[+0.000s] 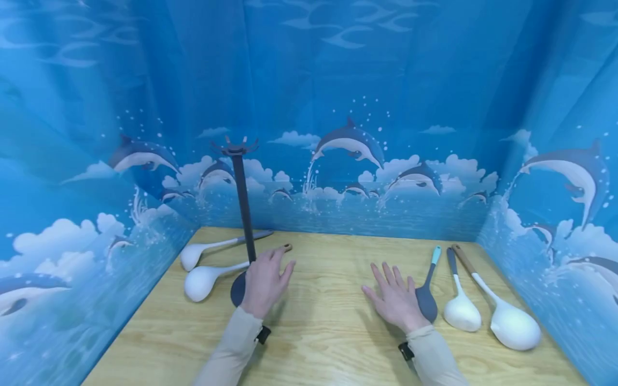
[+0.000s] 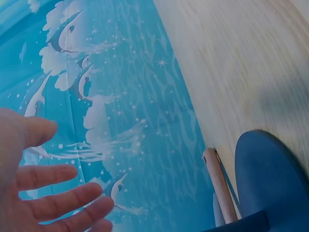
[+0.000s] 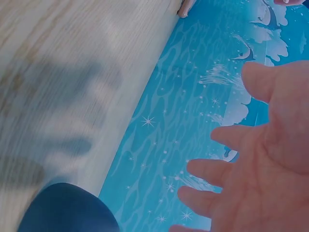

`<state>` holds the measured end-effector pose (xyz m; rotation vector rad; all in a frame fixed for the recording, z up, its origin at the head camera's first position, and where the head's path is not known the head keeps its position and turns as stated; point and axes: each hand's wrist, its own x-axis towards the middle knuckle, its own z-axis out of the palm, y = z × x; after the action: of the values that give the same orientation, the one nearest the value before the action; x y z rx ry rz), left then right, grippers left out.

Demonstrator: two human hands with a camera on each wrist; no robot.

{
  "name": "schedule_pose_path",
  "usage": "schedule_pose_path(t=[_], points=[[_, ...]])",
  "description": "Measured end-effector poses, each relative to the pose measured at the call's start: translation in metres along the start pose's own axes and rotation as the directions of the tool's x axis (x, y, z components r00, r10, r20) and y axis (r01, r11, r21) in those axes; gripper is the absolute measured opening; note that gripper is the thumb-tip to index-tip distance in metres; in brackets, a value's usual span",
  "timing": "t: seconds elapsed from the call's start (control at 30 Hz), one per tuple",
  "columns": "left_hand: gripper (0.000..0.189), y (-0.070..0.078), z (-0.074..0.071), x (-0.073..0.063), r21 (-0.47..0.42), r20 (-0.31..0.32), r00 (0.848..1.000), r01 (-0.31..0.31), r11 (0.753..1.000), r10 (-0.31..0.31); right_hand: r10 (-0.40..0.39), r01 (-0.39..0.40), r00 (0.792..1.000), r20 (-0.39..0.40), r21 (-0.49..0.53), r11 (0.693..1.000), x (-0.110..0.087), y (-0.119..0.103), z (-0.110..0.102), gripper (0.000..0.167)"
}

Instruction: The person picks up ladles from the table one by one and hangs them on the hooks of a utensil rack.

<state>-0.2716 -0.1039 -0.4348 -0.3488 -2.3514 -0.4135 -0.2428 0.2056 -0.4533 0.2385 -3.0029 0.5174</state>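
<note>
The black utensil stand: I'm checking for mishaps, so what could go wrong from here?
The black utensil stand has a compact base; the nearby left hand might bump and tip it. The left brown-handled ladle passes behind the stand, so lifting it could snag. The right gray-handled ladle and right brown-handled ladle have handle ends close together; grabbing one may drag the other.

A makeshift, curtained booth is being shown here: a pale yellow wood-grain worktop (image 1: 328,348) is closed in at the back and both sides by blue, dolphin-printed hanging sheets (image 1: 309,80).
</note>
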Motion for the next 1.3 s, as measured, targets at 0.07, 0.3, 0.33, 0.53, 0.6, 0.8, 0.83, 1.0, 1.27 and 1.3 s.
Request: schedule_pose_path(t=[0.07,0.3,0.33,0.53,0.6,0.8,0.83,1.0,1.27,1.3], points=[[0.032,-0.002,-0.002,0.002,-0.013,-0.048,0.999,0.005,1.0,-0.005,-0.004,0.004,1.0,-0.007,0.005,1.0,0.0,0.0,0.0,0.067],[0.017,-0.013,-0.005,0.005,-0.083,-0.17,0.982,0.067,0.994,-0.08,-0.002,0.002,1.0,-0.012,0.012,1.0,0.001,0.0,0.001,0.062],[0.018,-0.015,-0.006,0.005,-0.092,-0.177,0.979,0.087,0.992,-0.102,0.0,0.001,1.0,-0.009,0.015,1.0,0.0,-0.001,0.001,0.062],[0.021,-0.027,-0.01,0.008,-0.16,-0.187,0.947,0.233,0.959,-0.261,0.008,-0.008,1.0,0.001,0.023,1.0,-0.001,-0.002,0.0,0.062],[0.025,-0.03,-0.012,0.009,-0.183,-0.177,0.932,0.286,0.941,-0.318,0.014,-0.014,1.0,0.0,0.026,1.0,-0.001,-0.002,0.0,0.062],[0.048,-0.039,-0.015,0.01,-0.205,-0.111,0.906,0.381,0.901,-0.409,0.022,-0.022,1.0,0.0,0.033,0.999,-0.001,-0.001,-0.001,0.064],[0.05,-0.04,-0.015,0.01,-0.202,-0.098,0.908,0.383,0.902,-0.407,0.021,-0.021,1.0,0.002,0.032,0.999,-0.001,-0.002,-0.001,0.064],[0.032,-0.045,-0.015,0.009,-0.182,-0.025,0.926,0.367,0.912,-0.377,0.017,-0.017,1.0,0.01,0.031,0.999,-0.001,-0.001,0.0,0.067],[0.022,-0.046,-0.016,0.009,-0.169,0.065,0.928,0.372,0.913,-0.367,0.02,-0.02,1.0,0.006,0.021,1.0,0.0,-0.001,0.001,0.066],[0.022,-0.046,-0.017,0.008,-0.181,0.069,0.931,0.366,0.913,-0.359,0.02,-0.021,1.0,0.006,0.022,1.0,0.0,-0.001,0.002,0.067]])
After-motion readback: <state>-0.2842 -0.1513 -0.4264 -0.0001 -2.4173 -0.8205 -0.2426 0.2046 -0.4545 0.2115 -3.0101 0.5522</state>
